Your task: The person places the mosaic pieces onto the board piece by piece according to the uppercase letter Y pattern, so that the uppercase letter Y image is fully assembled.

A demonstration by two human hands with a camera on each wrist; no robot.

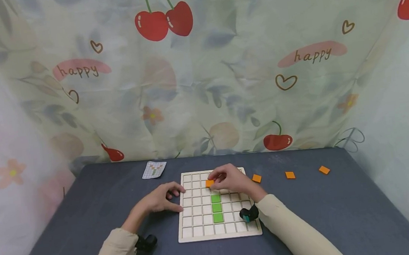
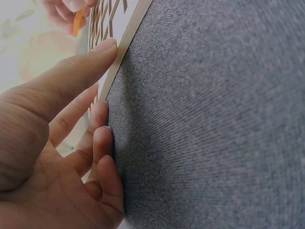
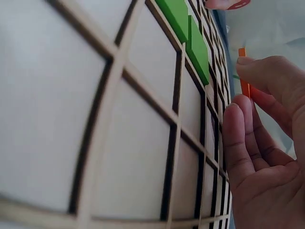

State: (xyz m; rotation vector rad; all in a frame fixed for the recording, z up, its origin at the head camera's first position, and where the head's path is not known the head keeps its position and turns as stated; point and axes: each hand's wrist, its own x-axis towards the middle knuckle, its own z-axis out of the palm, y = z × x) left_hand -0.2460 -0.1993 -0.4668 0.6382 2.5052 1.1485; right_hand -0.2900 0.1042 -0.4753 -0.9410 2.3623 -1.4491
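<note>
My right hand (image 1: pixel 230 179) pinches an orange square tile (image 1: pixel 209 183) over the upper middle of a pale wooden grid board (image 1: pixel 196 231). In the right wrist view the orange tile (image 3: pixel 244 76) stands edge-on between thumb and fingers, apart from the grid. Three green tiles (image 1: pixel 217 207) fill a column of cells below it. At the board's left edge is my left hand (image 1: pixel 161 199), its thumb (image 2: pixel 90 64) touching the wooden rim and the other fingers loosely bent beside it.
Three loose orange tiles lie in a row on the dark cloth: one (image 1: pixel 256 178) beside the board, another (image 1: pixel 289 175) farther right, the last (image 1: pixel 324 169) farthest. A small printed card (image 1: pixel 154 169) lies behind the left hand. A patterned curtain (image 1: pixel 199 82) hangs behind the table (image 1: pixel 348 212).
</note>
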